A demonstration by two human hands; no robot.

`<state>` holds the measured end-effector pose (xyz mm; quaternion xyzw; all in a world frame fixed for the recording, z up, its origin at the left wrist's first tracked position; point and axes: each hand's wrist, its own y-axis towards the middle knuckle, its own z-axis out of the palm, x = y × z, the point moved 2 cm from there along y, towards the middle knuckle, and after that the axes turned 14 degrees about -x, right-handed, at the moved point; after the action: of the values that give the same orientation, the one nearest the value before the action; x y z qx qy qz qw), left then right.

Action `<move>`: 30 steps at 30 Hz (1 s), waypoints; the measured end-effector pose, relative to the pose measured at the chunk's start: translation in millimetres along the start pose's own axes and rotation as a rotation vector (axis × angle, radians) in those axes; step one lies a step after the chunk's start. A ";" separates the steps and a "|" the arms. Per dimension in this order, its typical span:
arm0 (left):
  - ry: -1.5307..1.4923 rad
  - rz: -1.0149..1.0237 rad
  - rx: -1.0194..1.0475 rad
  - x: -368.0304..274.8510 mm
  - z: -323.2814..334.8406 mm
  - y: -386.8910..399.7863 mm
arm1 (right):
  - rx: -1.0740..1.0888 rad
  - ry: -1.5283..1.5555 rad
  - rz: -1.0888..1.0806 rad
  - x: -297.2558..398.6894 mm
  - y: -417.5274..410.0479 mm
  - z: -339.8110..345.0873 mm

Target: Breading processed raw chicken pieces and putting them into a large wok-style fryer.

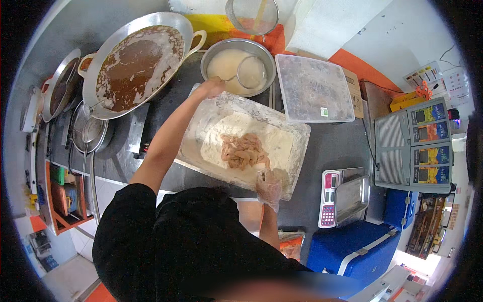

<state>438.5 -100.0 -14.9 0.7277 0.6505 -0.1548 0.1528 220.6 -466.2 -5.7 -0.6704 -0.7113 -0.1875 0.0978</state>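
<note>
My left hand (pixel 212 88) is closed around the handle of a round wire skimmer (pixel 251 72). The skimmer's ring dips into cloudy pale liquid in a metal bowl (pixel 204 71). That hand is just above the far left corner of a translucent plastic tub (pixel 302 141). White flour (pixel 213 141) covers the tub's floor, with a heap of raw meat strips (pixel 243 151) in the middle, probably chicken. My right hand (pixel 269 185), in a clear plastic glove, is at the tub's near side beside the meat. Its fingertips are unclear against the flour.
A large wok (pixel 177 37) of brown oil with foam stands at left, near strainers (pixel 88 130). Right of the bowl lies a translucent lid (pixel 315 88). Farther right are a digital scale (pixel 329 200), a drink dispenser (pixel 392 151) and a blue cooler box (pixel 351 245).
</note>
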 end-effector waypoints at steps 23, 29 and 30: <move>-0.037 -0.471 0.199 18.6 -49.8 -29.0 | -0.061 -0.034 -0.125 13.5 10.5 -7.4; -0.801 -0.886 0.324 -23.4 -41.5 -27.2 | 0.006 0.031 0.007 8.4 7.5 -3.1; -0.803 -0.877 0.330 -23.7 -35.0 -23.8 | -0.018 0.045 -0.010 -10.5 1.1 17.1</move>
<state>413.3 -103.9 26.4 0.2912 0.7484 -0.5637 0.1933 224.5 -469.0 -25.3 -0.6633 -0.7104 -0.2096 0.1070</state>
